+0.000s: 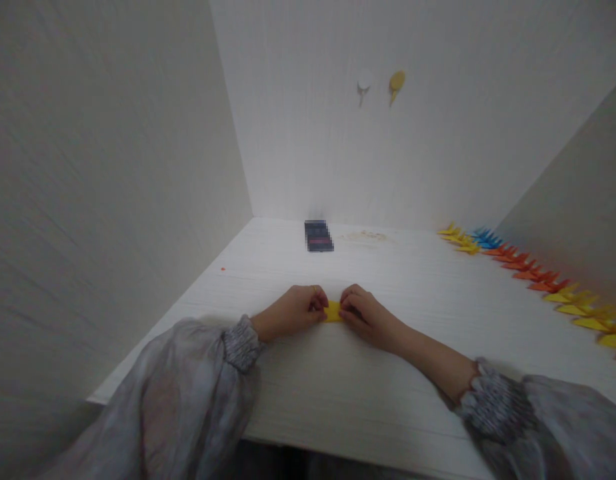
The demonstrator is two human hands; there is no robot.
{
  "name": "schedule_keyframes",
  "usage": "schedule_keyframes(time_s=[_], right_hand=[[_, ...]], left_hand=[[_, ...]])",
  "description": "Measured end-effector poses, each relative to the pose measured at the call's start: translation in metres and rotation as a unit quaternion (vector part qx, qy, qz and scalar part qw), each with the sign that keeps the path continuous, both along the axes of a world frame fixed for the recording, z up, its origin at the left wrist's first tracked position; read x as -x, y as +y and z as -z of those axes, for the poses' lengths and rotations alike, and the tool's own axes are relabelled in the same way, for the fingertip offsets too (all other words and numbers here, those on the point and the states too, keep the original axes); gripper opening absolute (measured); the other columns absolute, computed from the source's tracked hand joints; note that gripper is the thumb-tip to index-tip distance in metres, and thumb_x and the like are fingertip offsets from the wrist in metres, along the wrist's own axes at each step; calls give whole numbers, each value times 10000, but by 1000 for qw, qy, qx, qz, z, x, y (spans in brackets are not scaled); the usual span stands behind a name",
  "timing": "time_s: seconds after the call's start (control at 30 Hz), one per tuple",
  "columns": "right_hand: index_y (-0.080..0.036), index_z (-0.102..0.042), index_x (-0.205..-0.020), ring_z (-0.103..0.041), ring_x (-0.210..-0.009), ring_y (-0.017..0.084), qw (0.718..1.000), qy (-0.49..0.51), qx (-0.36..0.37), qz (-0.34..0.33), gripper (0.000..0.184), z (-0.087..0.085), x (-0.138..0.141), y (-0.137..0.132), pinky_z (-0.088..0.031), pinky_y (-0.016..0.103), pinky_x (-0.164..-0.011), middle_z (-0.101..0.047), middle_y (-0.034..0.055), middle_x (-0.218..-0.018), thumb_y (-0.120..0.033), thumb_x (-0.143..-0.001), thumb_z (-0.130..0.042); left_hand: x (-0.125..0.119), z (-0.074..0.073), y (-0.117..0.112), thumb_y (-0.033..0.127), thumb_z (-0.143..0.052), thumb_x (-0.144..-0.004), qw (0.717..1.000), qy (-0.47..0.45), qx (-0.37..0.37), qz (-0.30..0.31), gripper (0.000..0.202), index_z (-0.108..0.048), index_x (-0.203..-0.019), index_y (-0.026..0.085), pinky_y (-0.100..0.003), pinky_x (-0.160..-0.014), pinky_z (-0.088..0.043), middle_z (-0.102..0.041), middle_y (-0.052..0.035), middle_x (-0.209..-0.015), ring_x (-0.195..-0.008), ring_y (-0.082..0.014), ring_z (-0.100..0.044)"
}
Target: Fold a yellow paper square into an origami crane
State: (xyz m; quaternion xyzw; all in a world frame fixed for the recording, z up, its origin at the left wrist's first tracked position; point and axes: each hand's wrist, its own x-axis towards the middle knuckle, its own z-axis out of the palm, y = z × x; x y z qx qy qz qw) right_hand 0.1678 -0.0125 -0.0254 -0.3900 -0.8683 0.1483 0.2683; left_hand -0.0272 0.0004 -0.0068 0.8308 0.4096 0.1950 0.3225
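A small piece of yellow paper point(333, 311) lies low over the white table, between my two hands. My left hand point(308, 307) pinches its left edge, with a ring showing on one finger. On the opposite edge my right hand point(361, 313) is closed, thumb and fingertips together on the paper. The paper's outer ends are hidden under my fingers, so its full shape does not show.
A dark, blurred phone-like object point(319, 236) lies near the back wall. Folded paper cranes line the right side: yellow point(461, 240), blue point(485, 238), orange-red point(531, 268) and yellow again point(588, 310). Two hooks, white point(363, 84) and yellow point(397, 82), hang on the back wall.
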Motion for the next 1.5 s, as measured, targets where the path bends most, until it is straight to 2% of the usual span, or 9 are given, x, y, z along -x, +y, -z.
schedule_keyframes(time_s=[0.17, 0.37, 0.73, 1.0, 1.13, 1.23, 1.37, 1.5], right_hand=[[-162, -494, -641, -485, -755, 145, 1000, 10, 24, 2, 113, 1, 0, 3, -413, 291, -677, -517, 49, -825, -159, -754, -483], [-160, -493, -628, -483, -746, 145, 1000, 5, 28, 8, 121, 0, 1, 4, -405, 292, -674, -519, 48, -818, -162, -748, -491], [-158, -499, -652, -463, -745, 150, 999, -3, 32, -11, 94, -2, 2, 5, -387, 288, -658, -513, 45, -798, -170, -745, -493], [-161, -497, -621, -464, -738, 142, 999, 9, 52, -4, 116, 0, 3, 7, -380, 277, -653, -514, 38, -798, -175, -735, -508], [-164, -488, -613, -461, -729, 139, 998, 18, 53, -3, 115, 0, 3, 8, -375, 274, -641, -514, 31, -783, -166, -725, -515], [-166, -477, -601, -459, -726, 137, 999, 23, 48, 0, 123, 0, 4, 8, -372, 273, -642, -512, 24, -771, -149, -719, -509], [-163, -470, -595, -458, -721, 138, 998, 22, 51, 3, 129, -2, 5, 7, -367, 272, -634, -511, 31, -776, -145, -719, -504], [-162, -465, -592, -457, -717, 137, 998, 17, 51, 11, 131, -4, 6, 6, -364, 272, -633, -510, 33, -778, -141, -713, -510]], left_hand=[[-1, -2, 0, 174, -510, -668, 1000, 2, -2, -1, 154, -546, -814, 146, -216, -575, -422, -611, -13, -703, -631, -113, -554], [0, 1, 0, 240, -513, -696, 1000, -6, -2, -6, 166, -550, -831, 149, -210, -563, -406, -599, -6, -693, -615, -105, -538], [3, -2, 1, 247, -565, -648, 1000, 11, 13, 11, 200, -566, -822, 149, -201, -543, -377, -585, 1, -691, -598, -97, -507], [1, 3, 6, 236, -563, -626, 1000, 20, 22, 9, 184, -582, -787, 149, -203, -541, -375, -584, 1, -672, -600, -104, -507], [-1, -1, 3, 213, -574, -603, 999, 32, 36, -4, 204, -583, -796, 148, -208, -555, -386, -598, -6, -690, -612, -112, -519], [-3, -5, 1, 201, -530, -638, 999, 27, 29, -2, 186, -586, -807, 147, -207, -572, -393, -605, -14, -709, -629, -112, -530], [-6, -10, -2, 276, -491, -702, 999, 39, 15, -2, 202, -591, -820, 145, -216, -578, -387, -612, -23, -710, -623, -114, -530], [-9, -13, -3, 342, -520, -693, 998, 58, 5, -20, 231, -591, -798, 149, -223, -564, -373, -604, -16, -670, -610, -121, -525]])
